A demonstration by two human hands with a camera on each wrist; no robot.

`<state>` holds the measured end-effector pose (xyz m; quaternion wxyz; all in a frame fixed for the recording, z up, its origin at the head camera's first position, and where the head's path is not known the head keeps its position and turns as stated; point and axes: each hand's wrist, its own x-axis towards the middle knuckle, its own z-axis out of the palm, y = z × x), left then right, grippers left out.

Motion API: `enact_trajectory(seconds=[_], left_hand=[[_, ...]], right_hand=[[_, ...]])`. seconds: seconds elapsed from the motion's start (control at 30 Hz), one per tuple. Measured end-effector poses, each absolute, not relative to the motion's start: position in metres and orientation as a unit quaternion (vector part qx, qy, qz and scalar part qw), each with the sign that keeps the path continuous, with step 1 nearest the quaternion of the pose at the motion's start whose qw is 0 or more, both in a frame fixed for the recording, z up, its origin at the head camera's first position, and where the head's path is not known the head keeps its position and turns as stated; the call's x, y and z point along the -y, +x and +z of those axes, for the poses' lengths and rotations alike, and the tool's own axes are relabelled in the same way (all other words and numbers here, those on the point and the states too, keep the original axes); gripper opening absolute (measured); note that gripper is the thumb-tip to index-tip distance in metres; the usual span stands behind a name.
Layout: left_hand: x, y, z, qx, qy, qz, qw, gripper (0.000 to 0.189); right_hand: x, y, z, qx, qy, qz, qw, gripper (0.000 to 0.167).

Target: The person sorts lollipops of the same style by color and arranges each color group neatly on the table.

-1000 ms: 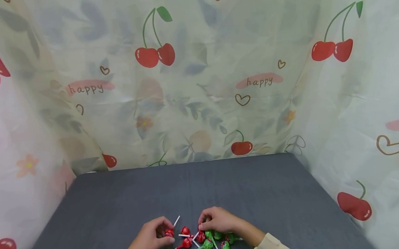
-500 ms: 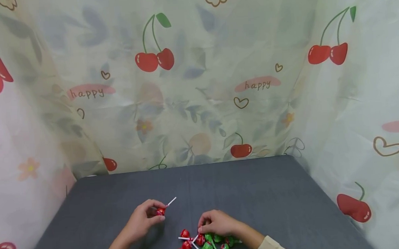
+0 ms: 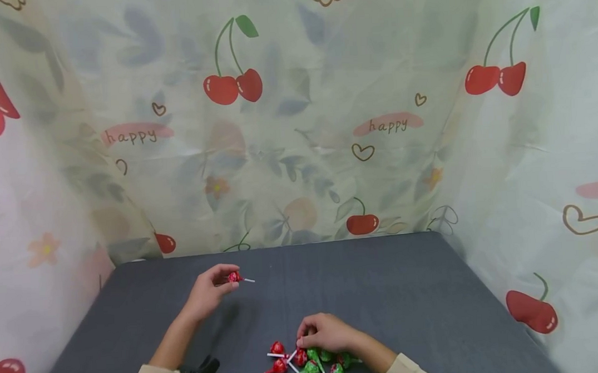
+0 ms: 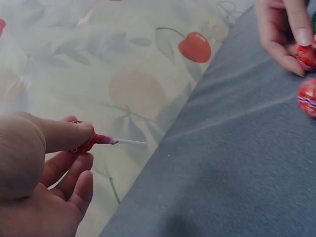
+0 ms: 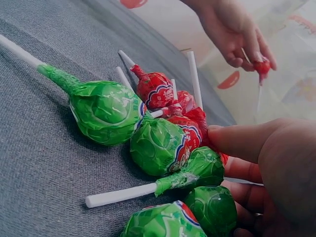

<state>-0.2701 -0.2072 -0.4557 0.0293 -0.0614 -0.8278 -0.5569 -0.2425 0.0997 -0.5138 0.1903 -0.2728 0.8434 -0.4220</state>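
Nearer the backdrop [image 3: 298, 170] now, lone red lollipop [image 3: 234, 276]

In the left wrist view, the left hand [image 4: 34, 163] partly covers a round, red-wrapped lollipop [image 4: 88, 144]; in the right wrist view, the right edge crops the right hand [image 5: 284, 168], the bottom edge a round, green-wrapped lollipop [image 5: 160, 222].
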Motion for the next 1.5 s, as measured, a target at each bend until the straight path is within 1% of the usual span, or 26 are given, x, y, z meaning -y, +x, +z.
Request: enact_trajectory(seconds=[0.5,0.77,0.93,1.0,1.23,1.5], left_hand=[[0.191,-0.306,-0.465,0.811,-0.009,-0.585,0.024,0.033],[0.183,-0.317,-0.479,0.794,-0.021,-0.605,0.055,0.03],[0.177,-0.319,-0.495,0.799,-0.01,-0.6,0.031,0.03],[0.174,-0.321,-0.501,0.812,-0.008,-0.582,0.031,0.026],[0.163,-0.322,-0.52,0.879,-0.009,-0.472,0.063,0.018],[0.156,-0.324,-0.528,0.907,-0.03,-0.406,0.106,0.013]], right_hand=[[-0.099,-0.241,-0.511,-0.851,-0.275,-0.41,0.176,0.008],[-0.098,-0.238,-0.512,-0.849,-0.269,-0.416,0.181,0.009],[-0.097,-0.237,-0.514,-0.845,-0.265,-0.421,0.195,0.009],[-0.097,-0.237,-0.514,-0.844,-0.264,-0.424,0.196,0.009],[-0.098,-0.236,-0.513,-0.849,-0.265,-0.422,0.176,0.009],[-0.097,-0.236,-0.512,-0.854,-0.265,-0.419,0.16,0.009]])
